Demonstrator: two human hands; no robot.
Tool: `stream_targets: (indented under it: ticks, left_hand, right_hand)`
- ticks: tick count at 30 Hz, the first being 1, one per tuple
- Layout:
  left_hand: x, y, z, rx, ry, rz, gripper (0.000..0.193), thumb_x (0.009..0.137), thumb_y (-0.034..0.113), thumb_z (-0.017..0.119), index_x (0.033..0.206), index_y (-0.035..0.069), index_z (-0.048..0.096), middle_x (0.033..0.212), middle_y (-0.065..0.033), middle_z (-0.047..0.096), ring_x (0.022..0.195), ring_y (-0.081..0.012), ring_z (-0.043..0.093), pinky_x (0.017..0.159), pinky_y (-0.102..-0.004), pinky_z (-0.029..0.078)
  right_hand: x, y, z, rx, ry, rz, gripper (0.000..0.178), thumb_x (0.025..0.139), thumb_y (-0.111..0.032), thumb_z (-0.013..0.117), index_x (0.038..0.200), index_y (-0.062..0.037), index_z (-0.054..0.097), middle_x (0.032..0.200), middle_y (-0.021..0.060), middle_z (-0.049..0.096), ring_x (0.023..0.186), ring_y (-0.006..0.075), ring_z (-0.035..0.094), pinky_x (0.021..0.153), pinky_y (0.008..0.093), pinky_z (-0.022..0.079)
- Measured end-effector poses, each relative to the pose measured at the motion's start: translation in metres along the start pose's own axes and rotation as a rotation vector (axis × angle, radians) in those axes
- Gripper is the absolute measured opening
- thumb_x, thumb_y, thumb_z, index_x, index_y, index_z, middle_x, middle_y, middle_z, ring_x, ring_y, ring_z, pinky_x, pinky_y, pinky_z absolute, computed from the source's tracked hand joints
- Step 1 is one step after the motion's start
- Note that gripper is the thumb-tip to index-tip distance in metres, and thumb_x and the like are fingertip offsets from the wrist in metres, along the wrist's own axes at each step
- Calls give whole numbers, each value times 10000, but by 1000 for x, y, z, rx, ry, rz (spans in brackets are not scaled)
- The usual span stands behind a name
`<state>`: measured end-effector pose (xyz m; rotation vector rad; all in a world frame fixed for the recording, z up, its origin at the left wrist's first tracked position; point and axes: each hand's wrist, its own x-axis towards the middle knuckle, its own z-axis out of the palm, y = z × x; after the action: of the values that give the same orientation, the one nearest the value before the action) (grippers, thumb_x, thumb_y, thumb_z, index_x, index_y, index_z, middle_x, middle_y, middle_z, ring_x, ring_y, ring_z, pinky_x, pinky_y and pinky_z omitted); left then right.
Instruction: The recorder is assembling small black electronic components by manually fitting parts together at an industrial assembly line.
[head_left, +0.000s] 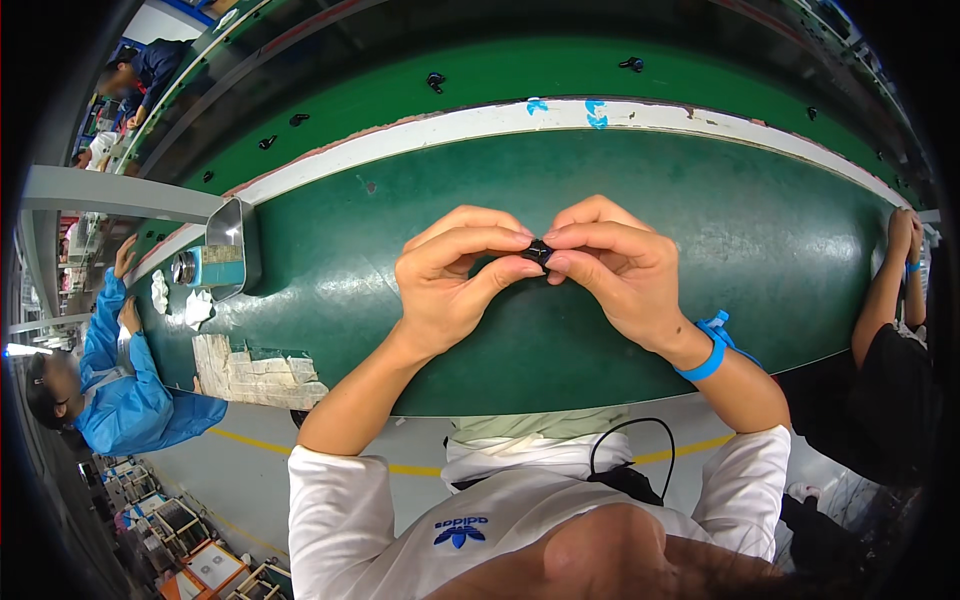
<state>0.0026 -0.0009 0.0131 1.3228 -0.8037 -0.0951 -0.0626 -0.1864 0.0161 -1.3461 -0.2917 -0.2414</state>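
**White short-sleeved shirt [375,500] in the foreground; small glossy black part [540,251] held between two hands**

Nearest the viewer, the white shirt's wearer faces a long, smooth green table [770,220]. From where I stand, the left hand [440,280] and the right hand [632,278] meet over its middle, each closed in a thumb-and-finger pinch on the black part, which is held up in front of the wearer rather than resting on the surface. The two-sided grip presumably steadies so small a piece, and the central position likely keeps it easy to see. A bright blue band [712,352] circles the right wrist.

The part is dark and compact, with a few pale highlights suggesting a hard, shiny shell; its full outline is hidden by the fingertips.

Beyond a white ledge [450,126], small black pieces [435,83] lie well apart on a green strip [530,68], perhaps spaced for picking up singly. At the left, a grey metal tray [252,245] and crumpled white wads [199,309] sit clear of the hands, probably to leave elbow room.
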Motion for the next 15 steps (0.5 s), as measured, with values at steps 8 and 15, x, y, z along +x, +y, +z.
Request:
stream_targets:
  ticks: [8, 15]
  left_hand:
    - [3, 1, -5, 103, -56, 114, 223, 756, -49, 773, 954, -17, 675, 970, -168, 647, 845, -199, 656, 698, -293, 579]
    - [4, 4, -4, 81, -26, 99, 233, 721, -45, 797, 933, -1, 712, 911, -135, 670, 807, -192, 672, 682, -282, 565]
  right_hand:
    - [-2, -2, -2, -102, -32, -76, 162, 859, 104, 634, 1017, 82, 665, 1036, 172, 599, 813, 198, 657, 683, 274, 587]
    - [3, -9, -2, -256, -71, -145, 143, 826, 116, 654, 956, 67, 690, 1018, 180, 623, 805, 195, 660, 645, 259, 583]
